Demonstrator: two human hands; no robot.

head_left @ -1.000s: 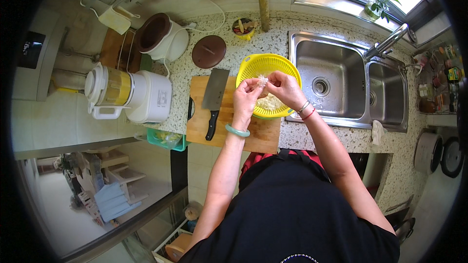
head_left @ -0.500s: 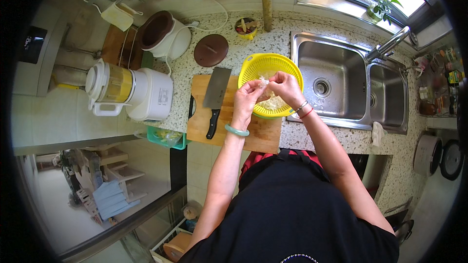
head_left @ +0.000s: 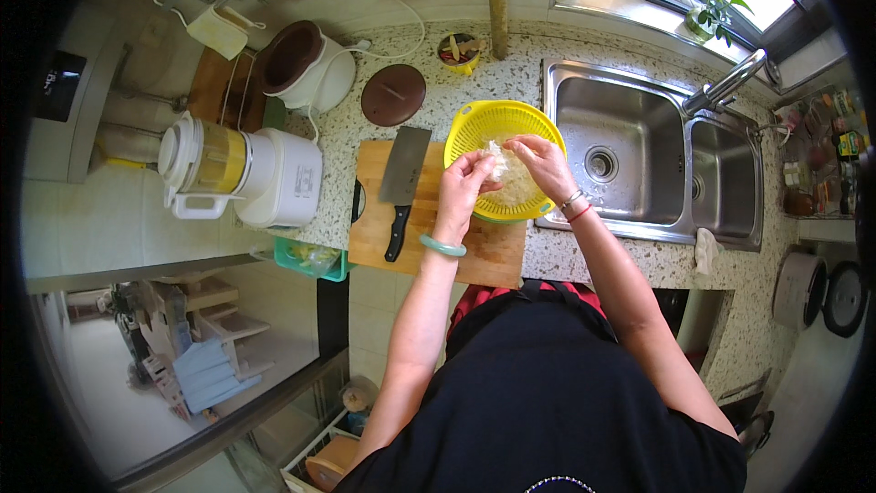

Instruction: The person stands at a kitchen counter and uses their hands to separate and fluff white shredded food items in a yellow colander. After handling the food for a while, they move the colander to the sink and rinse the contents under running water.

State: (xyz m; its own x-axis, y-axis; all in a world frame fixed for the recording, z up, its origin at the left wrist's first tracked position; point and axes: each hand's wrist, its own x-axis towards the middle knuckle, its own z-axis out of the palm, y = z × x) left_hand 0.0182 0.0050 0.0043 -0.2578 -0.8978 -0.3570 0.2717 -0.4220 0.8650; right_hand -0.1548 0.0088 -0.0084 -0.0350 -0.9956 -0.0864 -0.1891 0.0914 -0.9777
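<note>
Over a yellow plastic colander [head_left: 467, 117], my left hand [head_left: 463, 185] pinches a white, ruffled clump of food [head_left: 497, 160] between thumb and fingers. My right hand [head_left: 542, 167] is just to its right, its thumb and fingertips drawn together close to the clump; whether a small bit is between them is too fine to see. Loose pale pieces [head_left: 522, 186] of similar look lie in the colander under my hands. A cleaver [head_left: 404, 169] with a black handle rests on the wooden cutting board [head_left: 495, 257], left of my left hand.
A double steel sink [head_left: 620, 96] with a faucet [head_left: 730, 82] is at the right. On the left stand a white blender [head_left: 283, 178], a white pot [head_left: 319, 73] and its brown lid [head_left: 394, 95]. A small yellow bowl [head_left: 460, 53] sits behind the colander.
My right hand has moved slightly right and away from my left hand, opening a gap between them. More of the white clump now shows in my left fingers.
</note>
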